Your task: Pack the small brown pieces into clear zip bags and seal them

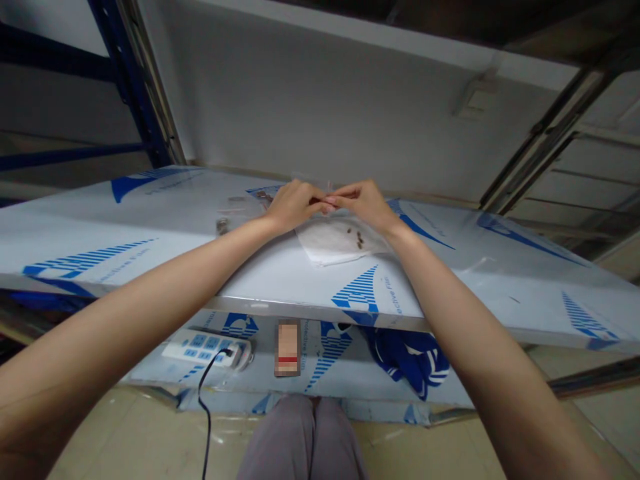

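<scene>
Film-covered metal shelf (125,220), blue steel rack (135,87) behind, left hand (293,205) and right hand (363,203) pinched together, grip unclear

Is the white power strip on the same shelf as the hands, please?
No, the white power strip lies on the lower shelf, beneath the left hand and right hand.

Dim, flat indoor light; soft glare on film-covered tabletop (505,267); fisheye bowing at edges; pixelated patch (287,347) below.

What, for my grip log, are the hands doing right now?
Left hand: closed in a pinch, meeting the right hand; what it holds cannot be told.
Right hand: closed in a pinch too; what it holds cannot be told.
</scene>
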Action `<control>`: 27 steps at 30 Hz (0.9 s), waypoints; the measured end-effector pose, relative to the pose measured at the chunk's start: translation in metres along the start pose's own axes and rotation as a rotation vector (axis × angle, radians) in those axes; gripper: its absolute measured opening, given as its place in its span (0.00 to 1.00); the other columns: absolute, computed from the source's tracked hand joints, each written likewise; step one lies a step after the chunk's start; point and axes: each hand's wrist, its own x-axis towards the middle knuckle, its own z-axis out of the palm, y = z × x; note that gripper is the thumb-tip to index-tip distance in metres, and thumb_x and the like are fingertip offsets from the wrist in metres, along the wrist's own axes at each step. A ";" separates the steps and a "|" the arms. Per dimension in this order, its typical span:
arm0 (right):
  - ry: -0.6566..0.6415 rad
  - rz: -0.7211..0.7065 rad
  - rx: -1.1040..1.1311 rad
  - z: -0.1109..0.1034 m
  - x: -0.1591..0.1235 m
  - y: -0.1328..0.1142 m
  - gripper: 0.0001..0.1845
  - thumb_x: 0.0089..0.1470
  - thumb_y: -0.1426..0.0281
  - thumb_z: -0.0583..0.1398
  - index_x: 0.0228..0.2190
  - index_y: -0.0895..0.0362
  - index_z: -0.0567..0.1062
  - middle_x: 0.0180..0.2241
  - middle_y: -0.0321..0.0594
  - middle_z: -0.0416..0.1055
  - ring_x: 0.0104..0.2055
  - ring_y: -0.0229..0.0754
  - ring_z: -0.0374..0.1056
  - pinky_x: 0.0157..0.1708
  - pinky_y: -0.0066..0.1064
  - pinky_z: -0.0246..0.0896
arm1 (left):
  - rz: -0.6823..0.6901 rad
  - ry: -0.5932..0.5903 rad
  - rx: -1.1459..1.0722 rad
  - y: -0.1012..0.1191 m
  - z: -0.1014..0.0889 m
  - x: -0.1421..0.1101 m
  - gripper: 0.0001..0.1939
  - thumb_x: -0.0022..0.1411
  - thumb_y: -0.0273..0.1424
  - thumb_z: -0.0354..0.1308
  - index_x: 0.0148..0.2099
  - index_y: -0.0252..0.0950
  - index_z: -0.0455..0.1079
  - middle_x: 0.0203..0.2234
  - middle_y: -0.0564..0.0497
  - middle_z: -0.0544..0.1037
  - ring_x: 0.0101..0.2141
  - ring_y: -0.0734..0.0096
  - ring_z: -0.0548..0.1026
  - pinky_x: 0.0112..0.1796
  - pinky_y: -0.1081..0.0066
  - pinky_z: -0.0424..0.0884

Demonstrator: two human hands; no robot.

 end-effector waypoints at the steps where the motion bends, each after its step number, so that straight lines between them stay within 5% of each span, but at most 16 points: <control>1: -0.007 -0.001 0.004 -0.001 0.000 -0.001 0.14 0.46 0.60 0.62 0.27 0.60 0.77 0.28 0.43 0.76 0.34 0.42 0.70 0.37 0.32 0.65 | 0.011 -0.002 -0.005 -0.001 0.000 0.000 0.15 0.57 0.38 0.52 0.35 0.35 0.76 0.19 0.52 0.72 0.23 0.72 0.65 0.28 0.73 0.55; 7: 0.009 0.037 -0.078 -0.007 0.001 0.000 0.12 0.48 0.63 0.60 0.25 0.60 0.76 0.26 0.45 0.75 0.29 0.41 0.71 0.35 0.32 0.66 | 0.003 -0.048 0.050 0.006 -0.002 0.001 0.19 0.61 0.38 0.46 0.31 0.33 0.74 0.21 0.51 0.72 0.26 0.71 0.67 0.30 0.72 0.56; 14: 0.029 0.073 -0.110 -0.016 0.001 0.012 0.12 0.49 0.64 0.59 0.24 0.62 0.74 0.26 0.45 0.74 0.27 0.38 0.70 0.33 0.30 0.65 | -0.119 0.121 0.207 0.005 -0.008 -0.001 0.13 0.58 0.33 0.47 0.35 0.32 0.71 0.27 0.46 0.73 0.36 0.61 0.69 0.39 0.66 0.60; 18: 0.015 0.077 -0.045 -0.012 0.000 0.011 0.11 0.49 0.65 0.58 0.25 0.61 0.74 0.27 0.45 0.75 0.27 0.38 0.70 0.34 0.30 0.65 | 0.106 0.243 0.166 0.002 -0.010 -0.002 0.22 0.57 0.37 0.50 0.52 0.32 0.61 0.47 0.41 0.69 0.51 0.54 0.62 0.49 0.60 0.56; 20: 0.009 0.075 -0.020 -0.011 0.000 0.011 0.11 0.49 0.66 0.58 0.25 0.61 0.74 0.27 0.44 0.75 0.27 0.37 0.70 0.33 0.29 0.65 | 0.248 0.201 0.148 0.001 -0.010 -0.002 0.27 0.58 0.40 0.49 0.57 0.32 0.55 0.53 0.40 0.63 0.54 0.54 0.58 0.52 0.59 0.53; 24: -0.012 0.056 0.035 -0.010 0.001 0.012 0.09 0.48 0.68 0.57 0.23 0.60 0.74 0.26 0.41 0.74 0.26 0.36 0.69 0.31 0.27 0.64 | 0.377 0.016 0.162 0.001 -0.005 -0.002 0.32 0.58 0.45 0.50 0.58 0.31 0.52 0.54 0.39 0.62 0.54 0.56 0.60 0.54 0.58 0.51; 27: -0.026 0.036 0.072 -0.010 0.001 0.011 0.08 0.49 0.69 0.57 0.23 0.60 0.73 0.26 0.39 0.74 0.24 0.34 0.68 0.30 0.25 0.63 | 0.334 0.028 0.212 0.002 -0.003 -0.002 0.33 0.56 0.46 0.52 0.58 0.32 0.54 0.51 0.40 0.65 0.52 0.56 0.61 0.54 0.58 0.50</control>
